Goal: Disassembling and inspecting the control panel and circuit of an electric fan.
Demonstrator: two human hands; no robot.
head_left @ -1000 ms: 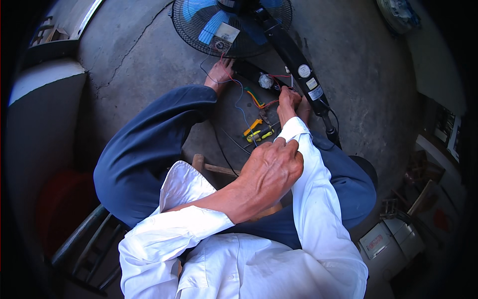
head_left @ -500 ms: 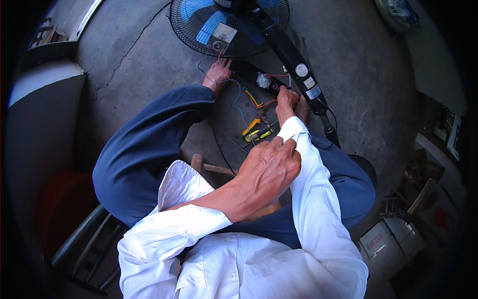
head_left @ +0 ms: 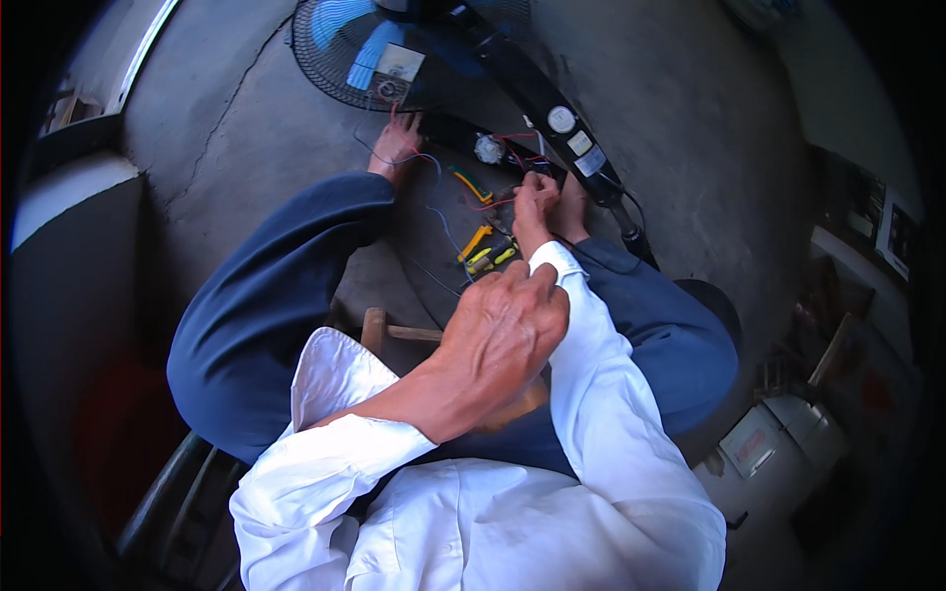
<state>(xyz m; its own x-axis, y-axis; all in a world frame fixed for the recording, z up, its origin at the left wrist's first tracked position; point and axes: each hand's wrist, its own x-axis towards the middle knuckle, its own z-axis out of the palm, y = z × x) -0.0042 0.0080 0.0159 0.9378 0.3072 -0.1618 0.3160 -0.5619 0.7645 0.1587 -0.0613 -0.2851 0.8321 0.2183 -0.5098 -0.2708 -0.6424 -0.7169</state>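
Black housing lay far-centre, red wires beside the right hand, its fingers bunched, pinch indeterminable; the left hand was curled, contents hidden. Yellow-handled tools lay near, presumably for reach.

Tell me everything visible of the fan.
The fan has a round, metal-looking black wire cage and blue blades; a black column with pale labels slants toward the lower right. Its head is partly cut off at the picture's top. A pale box overlaps the cage; whether they touch, I cannot tell.
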